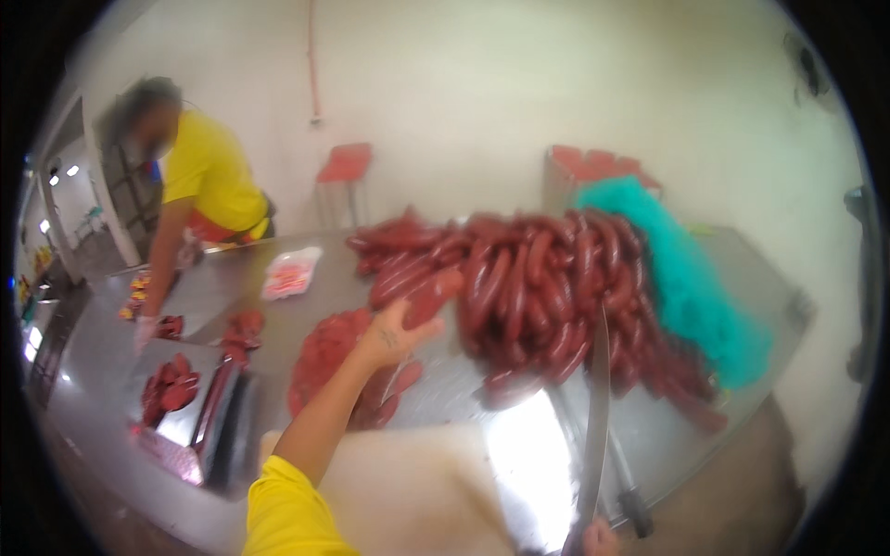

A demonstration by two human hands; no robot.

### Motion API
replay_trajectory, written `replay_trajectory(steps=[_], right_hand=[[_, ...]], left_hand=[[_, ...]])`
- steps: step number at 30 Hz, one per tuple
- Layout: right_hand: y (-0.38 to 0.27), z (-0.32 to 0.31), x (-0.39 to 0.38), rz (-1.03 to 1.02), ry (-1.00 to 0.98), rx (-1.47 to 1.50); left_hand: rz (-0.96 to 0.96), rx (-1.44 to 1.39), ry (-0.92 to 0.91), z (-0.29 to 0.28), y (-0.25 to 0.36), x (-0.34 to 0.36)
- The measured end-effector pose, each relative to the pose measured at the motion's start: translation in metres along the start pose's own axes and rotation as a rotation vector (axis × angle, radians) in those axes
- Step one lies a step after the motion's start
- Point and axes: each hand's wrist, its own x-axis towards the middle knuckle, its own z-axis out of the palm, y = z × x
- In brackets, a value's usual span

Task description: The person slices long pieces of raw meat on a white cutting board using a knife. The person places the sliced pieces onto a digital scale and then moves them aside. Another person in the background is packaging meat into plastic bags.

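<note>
My left hand (394, 335) reaches over the steel table with its fingers wrapped round a thick dark-red sausage (436, 295). At the lower edge, only part of my right hand (602, 537) shows, closed on the handle of a long knife (597, 417). The knife's blade points away from me, upright in the picture, in front of a big heap of linked sausages (533, 287). Below my left forearm and beside it lies a pile of red sausage slices (320, 357). A white cutting board (408, 482) lies nearest me.
A teal mesh or cloth (700, 287) lies along the heap's right side. A white tray of pinkish pieces (292, 272) sits farther back. At left, a co-worker in yellow (211, 171) leans over a metal pan with sausage pieces (171, 385). Red stools (348, 162) stand by the wall.
</note>
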Motion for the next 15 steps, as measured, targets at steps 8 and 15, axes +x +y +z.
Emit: replay_trajectory(steps=[8, 15], right_hand=[[0.013, 0.011, 0.028, 0.415, -0.641, 0.274], [0.002, 0.012, 0.040, -0.017, -1.044, -0.133]], left_hand=[[0.090, 0.538, -0.574, 0.020, -0.014, -0.251], [0.189, 0.778, 0.021, 0.051, -0.064, -0.332]])
